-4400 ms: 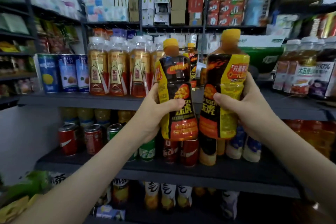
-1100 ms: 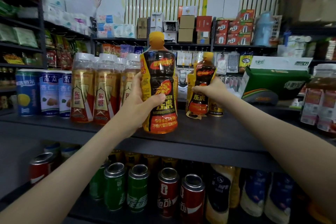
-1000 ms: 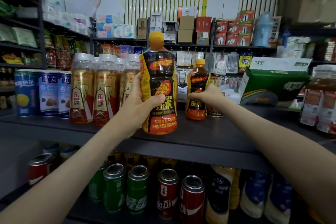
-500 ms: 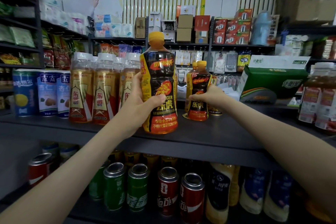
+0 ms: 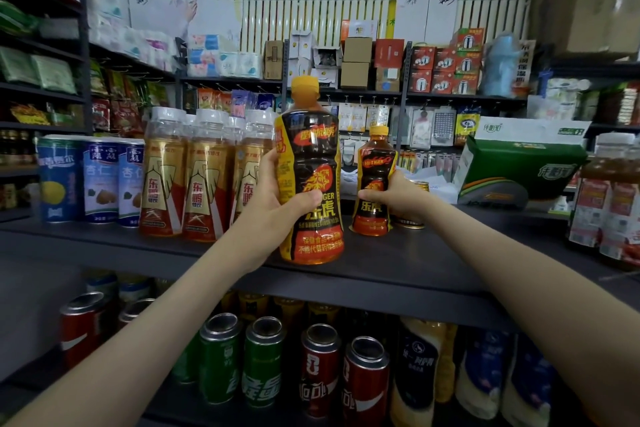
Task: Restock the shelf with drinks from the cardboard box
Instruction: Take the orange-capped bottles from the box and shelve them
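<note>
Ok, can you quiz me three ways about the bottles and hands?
1. Where is the far bottle, gripped by the right hand? A. on the floor B. on the dark shelf, behind the near bottle C. in a box
2. What colour is the near bottle's cap? A. white B. blue C. orange
3. What is the left hand doing? A. hanging open B. gripping the near bottle C. holding a can
Answers: 1 B, it sits deeper on the shelf; 2 C, orange-yellow cap; 3 B, fingers wrap its label.
</note>
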A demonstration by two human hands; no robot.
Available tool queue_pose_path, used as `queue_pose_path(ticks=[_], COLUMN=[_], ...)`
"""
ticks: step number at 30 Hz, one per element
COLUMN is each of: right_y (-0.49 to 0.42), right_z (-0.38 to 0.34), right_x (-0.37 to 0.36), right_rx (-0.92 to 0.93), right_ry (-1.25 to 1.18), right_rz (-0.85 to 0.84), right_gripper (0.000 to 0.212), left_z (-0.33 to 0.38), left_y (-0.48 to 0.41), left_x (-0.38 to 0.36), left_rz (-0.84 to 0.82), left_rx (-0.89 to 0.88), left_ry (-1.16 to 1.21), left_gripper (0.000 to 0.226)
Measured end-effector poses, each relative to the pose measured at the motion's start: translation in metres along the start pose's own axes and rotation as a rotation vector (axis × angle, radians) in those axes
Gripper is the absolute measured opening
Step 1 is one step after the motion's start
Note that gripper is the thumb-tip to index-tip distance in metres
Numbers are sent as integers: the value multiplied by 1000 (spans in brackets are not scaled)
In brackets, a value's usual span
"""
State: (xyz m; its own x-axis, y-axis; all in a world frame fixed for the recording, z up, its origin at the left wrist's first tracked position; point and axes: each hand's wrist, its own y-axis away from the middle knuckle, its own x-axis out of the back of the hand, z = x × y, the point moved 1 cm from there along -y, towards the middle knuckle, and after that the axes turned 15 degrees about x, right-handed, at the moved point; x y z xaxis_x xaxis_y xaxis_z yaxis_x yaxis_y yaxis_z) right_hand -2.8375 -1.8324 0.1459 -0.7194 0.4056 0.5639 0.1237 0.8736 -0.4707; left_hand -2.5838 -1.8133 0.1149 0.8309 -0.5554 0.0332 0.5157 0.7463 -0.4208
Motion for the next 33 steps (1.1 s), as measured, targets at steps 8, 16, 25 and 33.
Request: queue_pose_path(ticks=[8, 16, 25, 33], right_y=[42, 101, 112, 93], right_z=[-43, -91, -70, -46], right_x=[12, 15, 23, 16], right_rx=[141, 217, 184, 104], right_ry=[138, -635, -527, -320], right_rz=[293, -175, -69, 122], right_gripper=[74, 49, 47, 25], left_z=[1, 12, 16, -5], left_y=[2, -11, -20, -11], left_x=[-15, -51, -55, -11], left_rz=[-36, -121, -132, 383], left_rx=[3, 17, -149, -661], left_ry=[-1, -52, -633, -1213], left_gripper=[79, 75, 72, 62])
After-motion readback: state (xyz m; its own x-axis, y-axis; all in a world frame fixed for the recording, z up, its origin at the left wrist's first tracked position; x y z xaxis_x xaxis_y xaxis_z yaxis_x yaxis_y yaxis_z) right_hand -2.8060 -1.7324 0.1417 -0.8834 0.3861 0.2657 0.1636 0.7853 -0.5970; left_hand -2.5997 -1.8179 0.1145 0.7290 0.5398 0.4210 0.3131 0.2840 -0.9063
